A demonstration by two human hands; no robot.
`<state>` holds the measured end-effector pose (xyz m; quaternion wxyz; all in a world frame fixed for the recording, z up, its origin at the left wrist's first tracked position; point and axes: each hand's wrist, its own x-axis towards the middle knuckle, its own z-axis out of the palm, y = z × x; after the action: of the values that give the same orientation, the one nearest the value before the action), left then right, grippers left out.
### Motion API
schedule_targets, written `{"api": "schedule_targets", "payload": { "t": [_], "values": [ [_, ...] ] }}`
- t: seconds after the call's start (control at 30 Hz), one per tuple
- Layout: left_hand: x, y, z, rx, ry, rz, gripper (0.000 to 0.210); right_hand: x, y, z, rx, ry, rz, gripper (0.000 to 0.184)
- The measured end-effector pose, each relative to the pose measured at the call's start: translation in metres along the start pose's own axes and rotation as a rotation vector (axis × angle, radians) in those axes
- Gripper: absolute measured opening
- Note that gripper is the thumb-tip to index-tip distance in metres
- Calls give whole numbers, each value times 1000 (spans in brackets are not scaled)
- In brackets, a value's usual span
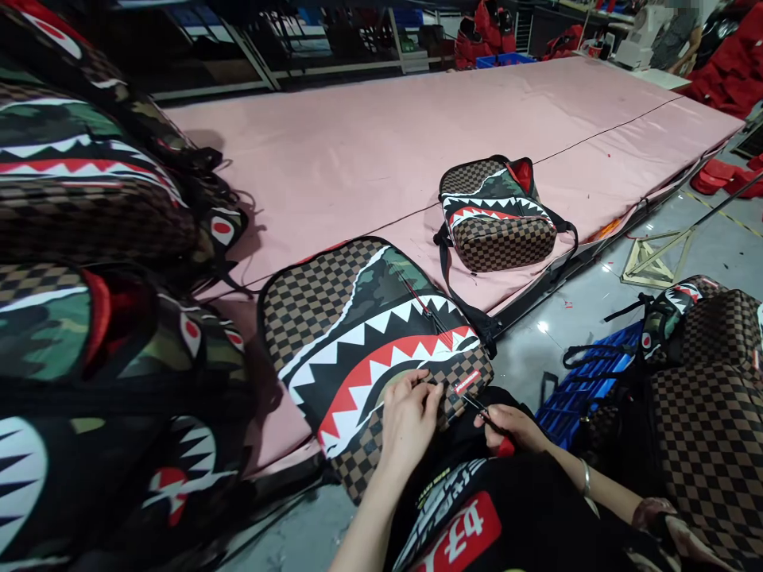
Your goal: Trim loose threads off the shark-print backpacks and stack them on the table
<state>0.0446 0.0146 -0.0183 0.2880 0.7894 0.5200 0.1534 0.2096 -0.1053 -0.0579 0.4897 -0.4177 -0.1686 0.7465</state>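
A backpack (351,318) with a brown check, green camouflage and a red-and-white shark mouth lies face up at the table's near edge. My left hand (408,417) rests on its lower front, fingers bent and drawn together; whatever they pinch is too small to make out. In my right hand (516,429) is a pair of small scissors (478,407) with a red handle. Their dark tips point at the bag's lower corner, close to a small red label (466,382).
A smaller matching bag (497,214) sits farther along the pink-covered table (334,159). Several similar backpacks (89,191) are piled on the left. At right, more checked bags (709,397) stand by a blue crate (596,381). A person's arm (691,52) shows beside a sewing machine (640,36).
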Motion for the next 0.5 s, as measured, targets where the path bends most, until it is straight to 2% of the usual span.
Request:
{"api": "schedule_targets", "payload": {
  "t": [0.1, 0.2, 0.5],
  "values": [
    [-6, 14, 8, 67, 26, -54, 31, 3, 3, 5, 7, -13, 24, 41],
    [-4, 22, 10, 67, -10, -86, 28, 6, 4, 9, -12, 3, 39, 41],
    [-2, 18, 11, -38, -27, -145, 24, 12, 7, 13, 91, 10, 118, 49]
  ]
}}
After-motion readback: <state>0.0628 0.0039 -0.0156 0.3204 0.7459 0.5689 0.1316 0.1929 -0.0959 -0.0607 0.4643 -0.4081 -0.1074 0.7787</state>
